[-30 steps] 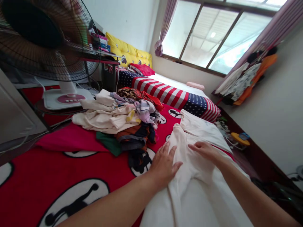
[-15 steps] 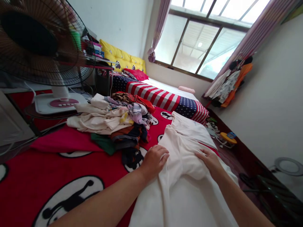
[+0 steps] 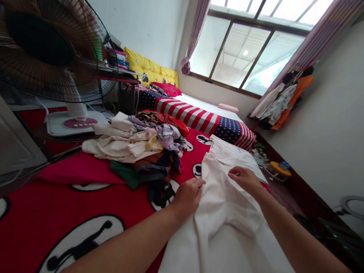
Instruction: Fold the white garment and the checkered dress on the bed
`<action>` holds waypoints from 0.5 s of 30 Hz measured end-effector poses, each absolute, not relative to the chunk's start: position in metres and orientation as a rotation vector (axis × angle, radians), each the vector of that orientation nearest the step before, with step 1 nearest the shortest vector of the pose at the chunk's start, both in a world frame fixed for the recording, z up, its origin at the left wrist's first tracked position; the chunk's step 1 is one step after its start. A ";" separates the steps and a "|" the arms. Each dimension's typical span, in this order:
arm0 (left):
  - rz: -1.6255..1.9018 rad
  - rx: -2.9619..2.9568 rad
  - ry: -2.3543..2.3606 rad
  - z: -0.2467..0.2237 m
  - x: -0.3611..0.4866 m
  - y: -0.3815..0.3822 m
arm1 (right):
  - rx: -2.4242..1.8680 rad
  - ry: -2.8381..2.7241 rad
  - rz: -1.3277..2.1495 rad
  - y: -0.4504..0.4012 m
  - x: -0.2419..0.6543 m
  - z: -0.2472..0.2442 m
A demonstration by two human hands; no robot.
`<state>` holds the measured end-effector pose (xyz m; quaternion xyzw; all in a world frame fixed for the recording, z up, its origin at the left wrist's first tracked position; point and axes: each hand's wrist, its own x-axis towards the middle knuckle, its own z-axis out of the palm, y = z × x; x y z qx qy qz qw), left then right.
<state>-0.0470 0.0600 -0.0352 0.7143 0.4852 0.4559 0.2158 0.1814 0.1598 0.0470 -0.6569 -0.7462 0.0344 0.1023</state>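
Note:
A long white garment (image 3: 218, 201) lies lengthwise over the red blanket, wrinkled in its middle and spreading wider toward me. My left hand (image 3: 189, 195) is at its left edge, fingers bent and closed on the cloth. On the right, my right hand (image 3: 245, 181) is over the upper part of the garment, thumb and fingers drawn together at a fold; the fingertips are partly hidden. Beyond it, another white piece of cloth (image 3: 240, 153) lies flat near the blanket's far edge.
A heap of mixed clothes (image 3: 133, 142) is on the red blanket (image 3: 136, 227), left of the garment. A standing fan (image 3: 76, 110) is at the far left. Behind are a bed with a striped cover (image 3: 187, 113) and a window. Clothes (image 3: 284, 98) hang at the right wall.
My right hand has moved up and inward over the garment, shifting the folds in its middle. My left hand remains at the left edge. The view has turned slightly.

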 end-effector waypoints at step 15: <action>1.614 1.496 1.418 -0.028 -0.055 0.072 | -1.490 -1.785 0.548 0.250 0.105 0.027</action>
